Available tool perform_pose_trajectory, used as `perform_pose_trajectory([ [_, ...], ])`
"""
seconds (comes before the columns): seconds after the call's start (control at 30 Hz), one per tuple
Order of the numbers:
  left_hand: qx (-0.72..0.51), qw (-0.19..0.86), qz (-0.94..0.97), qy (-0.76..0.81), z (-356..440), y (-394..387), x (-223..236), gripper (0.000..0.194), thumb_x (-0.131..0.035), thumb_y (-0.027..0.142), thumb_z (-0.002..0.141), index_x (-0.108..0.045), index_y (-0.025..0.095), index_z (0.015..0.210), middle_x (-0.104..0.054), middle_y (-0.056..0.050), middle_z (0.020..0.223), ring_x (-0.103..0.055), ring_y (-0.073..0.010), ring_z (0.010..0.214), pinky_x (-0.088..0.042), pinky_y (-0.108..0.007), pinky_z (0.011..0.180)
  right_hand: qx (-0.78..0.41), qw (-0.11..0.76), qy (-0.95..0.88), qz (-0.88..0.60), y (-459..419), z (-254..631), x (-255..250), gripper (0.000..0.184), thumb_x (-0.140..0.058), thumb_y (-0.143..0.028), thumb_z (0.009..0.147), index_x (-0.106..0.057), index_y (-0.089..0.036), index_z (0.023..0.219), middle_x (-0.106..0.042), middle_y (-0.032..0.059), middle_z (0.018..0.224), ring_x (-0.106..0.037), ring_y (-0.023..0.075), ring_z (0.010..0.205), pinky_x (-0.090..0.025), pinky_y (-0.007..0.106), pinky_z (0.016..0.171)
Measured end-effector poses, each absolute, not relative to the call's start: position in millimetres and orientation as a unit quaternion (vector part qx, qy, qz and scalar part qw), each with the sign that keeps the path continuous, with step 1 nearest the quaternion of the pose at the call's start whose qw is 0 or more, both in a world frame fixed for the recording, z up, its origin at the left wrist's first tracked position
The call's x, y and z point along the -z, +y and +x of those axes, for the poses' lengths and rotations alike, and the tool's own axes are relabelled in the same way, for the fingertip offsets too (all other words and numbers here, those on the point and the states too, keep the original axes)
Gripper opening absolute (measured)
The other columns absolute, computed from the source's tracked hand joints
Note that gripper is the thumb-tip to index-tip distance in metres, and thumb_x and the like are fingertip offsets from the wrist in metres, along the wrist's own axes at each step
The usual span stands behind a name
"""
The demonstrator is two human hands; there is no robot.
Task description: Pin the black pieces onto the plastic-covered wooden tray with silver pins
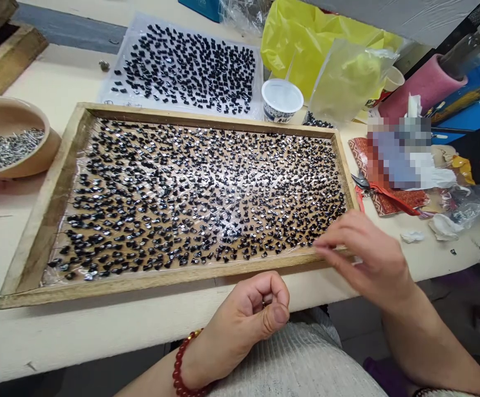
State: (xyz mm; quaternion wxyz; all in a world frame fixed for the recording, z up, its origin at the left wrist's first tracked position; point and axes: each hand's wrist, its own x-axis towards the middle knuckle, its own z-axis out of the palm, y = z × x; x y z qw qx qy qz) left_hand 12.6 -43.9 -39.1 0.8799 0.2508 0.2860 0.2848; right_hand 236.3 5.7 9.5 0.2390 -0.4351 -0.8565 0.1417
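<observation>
A wooden tray (37, 231) lined with clear plastic lies on the table and holds several rows of small black beads (190, 198). My right hand (367, 259) reaches to the tray's near right corner, fingers pressed together in a pinch at the plastic edge; what they pinch is too small to name. My left hand (248, 320) rests at the table's front edge, curled into a loose fist, with a red bead bracelet (179, 369) on the wrist. Something small may sit inside the fist, but I cannot make it out.
A plastic sheet (190, 66) with more black beads lies behind the tray. A tan bowl (37, 154) of small metal pins stands at left. A white cup (281, 99), yellow bags (306, 38), scissors (361, 181) and tissue scraps (442, 226) crowd the right side.
</observation>
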Motion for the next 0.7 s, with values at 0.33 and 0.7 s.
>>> perform_pose_trajectory([
  [0.33,-0.311,0.875,0.22,0.3,19,-42,35,0.045,-0.085,0.051,0.071,-0.056,0.016,0.07,-0.047,0.007,0.058,-0.032,-0.0067,0.049,-0.027,-0.018,0.044,-0.296,0.301,-0.839,-0.344,-28,203,-9,0.003,-0.06,-0.017,0.091,-0.062,-0.017,0.089,-0.061,0.0014,0.075,-0.054,0.0137,0.075,-0.042,0.031,0.071],
  [0.7,-0.297,0.883,0.226,0.285,21,-43,36,0.047,-0.074,0.061,0.078,-0.058,0.017,0.079,-0.045,0.006,0.058,-0.029,-0.0091,0.051,-0.02,-0.023,0.048,-0.244,0.34,-0.823,-0.383,-26,205,-9,0.012,-0.061,-0.007,0.083,-0.061,-0.019,0.086,-0.06,-0.0001,0.071,-0.055,0.013,0.07,-0.046,0.03,0.066],
])
